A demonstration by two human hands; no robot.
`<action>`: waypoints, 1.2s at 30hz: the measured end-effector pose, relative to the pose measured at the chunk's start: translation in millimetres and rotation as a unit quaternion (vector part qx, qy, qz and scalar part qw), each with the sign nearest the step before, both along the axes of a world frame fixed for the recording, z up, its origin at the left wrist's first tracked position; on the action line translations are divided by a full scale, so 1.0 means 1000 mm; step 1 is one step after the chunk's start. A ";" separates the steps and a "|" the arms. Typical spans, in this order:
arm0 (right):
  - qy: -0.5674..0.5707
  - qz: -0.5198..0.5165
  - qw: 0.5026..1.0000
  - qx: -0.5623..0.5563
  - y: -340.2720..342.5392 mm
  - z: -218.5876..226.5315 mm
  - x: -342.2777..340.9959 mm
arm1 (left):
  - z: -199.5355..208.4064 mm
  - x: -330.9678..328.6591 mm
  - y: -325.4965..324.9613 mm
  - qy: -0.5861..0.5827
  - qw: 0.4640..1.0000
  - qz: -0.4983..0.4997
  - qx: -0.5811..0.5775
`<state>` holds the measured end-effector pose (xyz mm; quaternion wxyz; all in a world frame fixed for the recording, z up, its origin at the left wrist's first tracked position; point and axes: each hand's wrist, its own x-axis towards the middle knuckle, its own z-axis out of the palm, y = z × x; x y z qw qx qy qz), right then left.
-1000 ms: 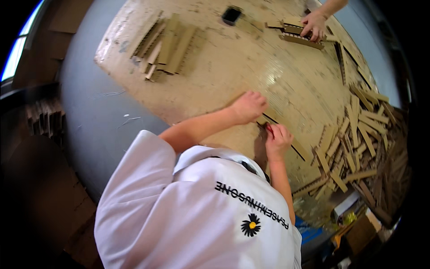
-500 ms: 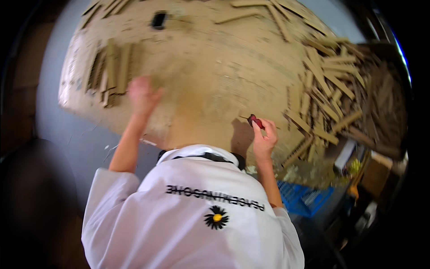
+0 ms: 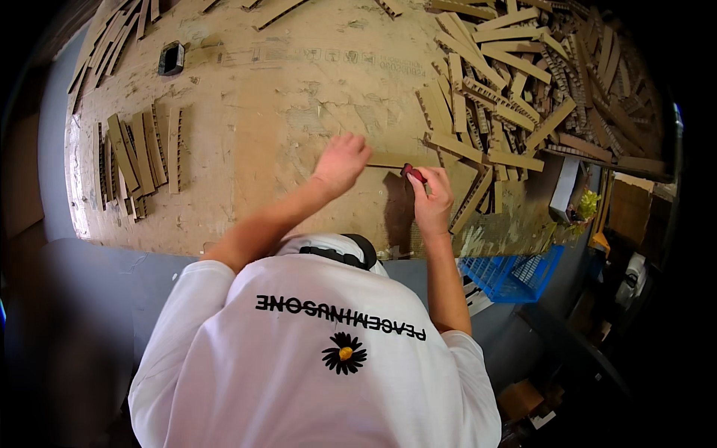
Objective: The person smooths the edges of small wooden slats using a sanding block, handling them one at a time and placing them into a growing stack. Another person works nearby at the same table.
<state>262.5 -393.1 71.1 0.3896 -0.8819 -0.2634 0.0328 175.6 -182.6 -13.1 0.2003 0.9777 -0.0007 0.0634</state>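
Observation:
My left hand has its fingers closed at the left end of a flat tan corrugated cardboard strip. The strip runs from there toward the right hand. Between the thumb and fingers of my right hand is a small tool with a dark red handle; its tip is hard to make out. That handle sits right against the strip, over its right part. Left of both hands, a small group of similar strips lies side by side on the cardboard-covered table.
A large loose heap of cardboard strips covers the table's right side. A dark hollow block stands at the far left, near more strips. Below the table's right edge sits a blue plastic crate, with a white box nearby.
My left hand has moved right, from beside the left group of strips to the strip by my right hand. The left group shows one more strip at its right side. The view has shifted.

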 end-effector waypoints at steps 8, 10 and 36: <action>-0.087 0.147 0.985 0.004 0.062 -0.030 -0.010 | 0.005 -0.051 0.062 0.027 0.998 0.049 -0.028; -0.101 0.167 0.981 -0.009 0.072 -0.035 -0.010 | 0.004 -0.050 0.059 0.019 0.997 0.059 -0.040; -0.181 0.208 0.959 -0.065 0.073 -0.060 -0.010 | -0.002 -0.054 0.057 0.003 0.994 0.065 -0.093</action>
